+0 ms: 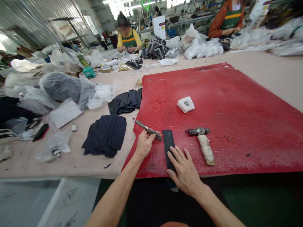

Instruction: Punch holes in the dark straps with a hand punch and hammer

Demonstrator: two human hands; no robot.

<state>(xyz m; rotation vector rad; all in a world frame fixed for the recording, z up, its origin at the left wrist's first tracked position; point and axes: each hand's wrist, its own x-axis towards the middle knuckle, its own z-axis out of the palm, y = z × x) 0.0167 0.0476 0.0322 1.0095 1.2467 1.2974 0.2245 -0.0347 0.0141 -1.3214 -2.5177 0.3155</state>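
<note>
Near the front edge of the red mat [222,91], pressing a dark, round-cornered strip [168,138] flat under the right hand [185,171], with fingers loosely spread over its near half and clenched on nothing. Laid with its long axis running away from the body, to the right of the left hand [144,144] and nearer to the right, which touches it. Pinching a steel bar-like tool [148,129] between left thumb and fingers, aslant, with its right end just beside the strip's left edge, seemingly apart. To the right on the mat, a ball-peen hammer [205,146] with a wrapped handle; beyond, a white block [186,106]. Leftward, on the pale tabletop [71,168], a stack of navy pieces [105,134]. Farthest off, two co-workers [130,42] in green aprons.
</note>
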